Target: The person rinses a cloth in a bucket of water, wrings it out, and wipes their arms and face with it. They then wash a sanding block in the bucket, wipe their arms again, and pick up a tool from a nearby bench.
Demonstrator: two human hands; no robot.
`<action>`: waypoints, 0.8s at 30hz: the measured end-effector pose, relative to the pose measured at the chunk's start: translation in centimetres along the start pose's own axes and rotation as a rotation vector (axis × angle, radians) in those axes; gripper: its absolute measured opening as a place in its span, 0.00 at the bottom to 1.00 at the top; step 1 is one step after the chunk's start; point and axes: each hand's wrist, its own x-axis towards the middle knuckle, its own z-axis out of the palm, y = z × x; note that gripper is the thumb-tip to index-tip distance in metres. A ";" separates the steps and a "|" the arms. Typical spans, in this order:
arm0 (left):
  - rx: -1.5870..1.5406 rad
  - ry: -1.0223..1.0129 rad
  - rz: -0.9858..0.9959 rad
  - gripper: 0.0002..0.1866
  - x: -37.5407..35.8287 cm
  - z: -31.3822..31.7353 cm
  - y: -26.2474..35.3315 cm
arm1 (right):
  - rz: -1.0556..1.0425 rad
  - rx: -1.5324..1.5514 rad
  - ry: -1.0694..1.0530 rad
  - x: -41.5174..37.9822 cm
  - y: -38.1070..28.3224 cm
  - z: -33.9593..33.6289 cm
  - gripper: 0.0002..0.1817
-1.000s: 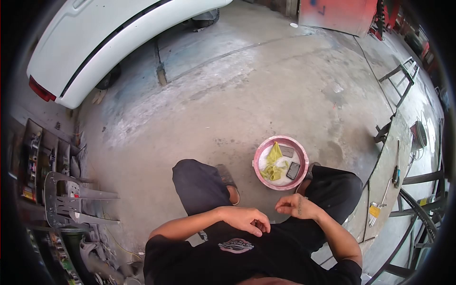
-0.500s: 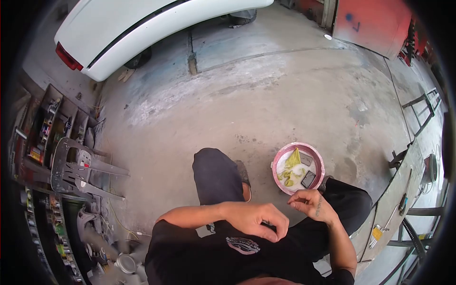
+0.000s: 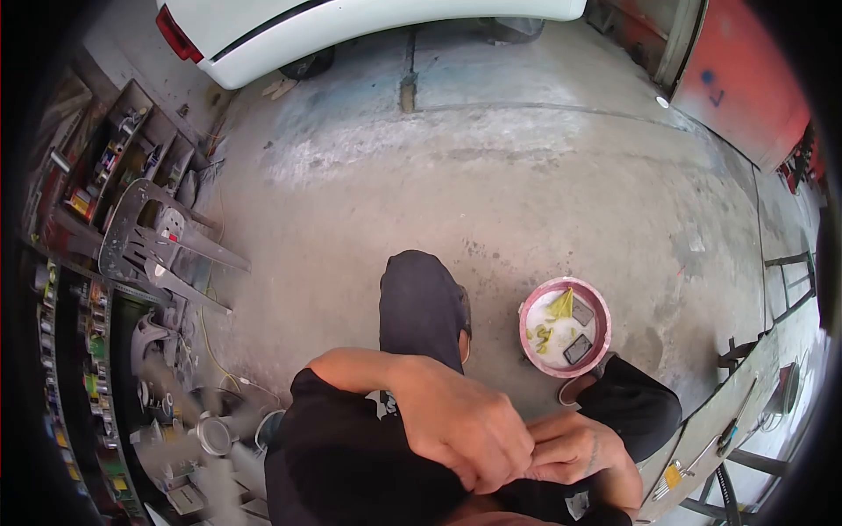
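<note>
My left hand [image 3: 469, 429] and my right hand [image 3: 571, 447] meet close in front of my chest, fingers curled and touching. Both are closed; whatever lies between the fingers, if anything, is hidden. Beyond my right hand a round pink basin [image 3: 603, 337] stands on the floor beside my leg. It holds whitish, sudsy water, a yellow-green cloth [image 3: 561, 304] on its far side, small yellow-green scraps [image 3: 543, 338], and two dark rectangular pads, one grey [image 3: 582, 313] and one black-edged [image 3: 579, 349].
A white car [image 3: 377, 22] stands at the far end. On the left are a grey plastic chair [image 3: 132, 232], crowded shelves [image 3: 101, 351] and a fan [image 3: 213, 434]. To the right, a board [image 3: 702, 421] carries brushes [image 3: 673, 476] and a long-handled tool [image 3: 728, 434]. A red panel [image 3: 741, 88] stands behind.
My hands have come together and drawn in toward my chest; before, they were apart, with the right one near the basin. The view has shifted, so the surroundings sit differently in the frame.
</note>
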 end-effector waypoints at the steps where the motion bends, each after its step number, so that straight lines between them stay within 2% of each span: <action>1: -0.002 0.008 0.003 0.09 0.0 -0.3 0.6 | 0.006 0.005 -0.003 0.6 0.1 0.4 0.06; 3: 0.165 0.452 0.014 0.08 -0.1 -0.9 1.5 | -0.126 -0.038 0.217 2.1 0.2 1.5 0.04; 4: 0.145 0.457 0.011 0.08 -0.2 -1.1 1.3 | -0.224 -0.036 0.206 2.4 0.9 2.1 0.03; 5: 0.263 0.572 0.069 0.08 -0.3 -1.2 1.1 | -0.210 -0.023 0.225 2.8 1.1 2.4 0.03; 6: 0.373 0.695 0.116 0.08 -0.6 -1.0 0.7 | -0.336 0.045 0.249 3.2 1.3 2.6 0.04; 7: 0.331 0.720 0.095 0.08 -0.9 -0.9 0.1 | -0.457 0.115 0.284 3.6 1.6 3.1 0.05; 8: 0.277 0.721 0.085 0.03 -1.2 -0.8 -0.9 | -0.501 0.213 0.386 4.2 1.6 3.6 0.06; 9: 0.210 0.725 0.077 0.04 -1.7 -0.5 -2.0 | -0.358 0.432 1.112 6.0 -0.9 8.3 0.08; 10: 0.215 0.742 0.065 0.06 -1.3 -0.3 -2.2 | -0.301 0.443 1.176 7.5 -2.4 9.2 0.08; 12: 0.092 0.983 0.208 0.07 -1.2 1.9 -4.5 | 0.142 0.541 1.709 8.8 -3.8 9.7 0.16; 13: 0.074 1.229 0.162 0.09 0.1 3.7 -4.5 | -0.057 0.660 1.528 8.9 -1.9 8.7 0.16; 14: 0.049 1.264 0.210 0.08 0.4 4.5 -4.8 | -0.238 0.755 1.313 8.6 0.1 7.8 0.15; 17: -0.134 1.178 0.327 0.06 -1.6 6.4 -7.3 | -0.405 0.941 1.152 8.2 1.5 8.1 0.14; 19: -0.276 1.050 0.319 0.06 -3.2 5.8 -9.2 | -0.476 0.982 1.108 8.1 1.4 8.2 0.14; 22: -0.406 0.905 0.137 0.08 -5.5 5.1 -11.1 | -0.490 1.053 1.090 7.7 1.2 8.4 0.14; 24: -0.395 0.864 -0.123 0.11 -6.7 4.9 -11.1 | -0.495 1.072 1.060 7.5 1.1 8.6 0.15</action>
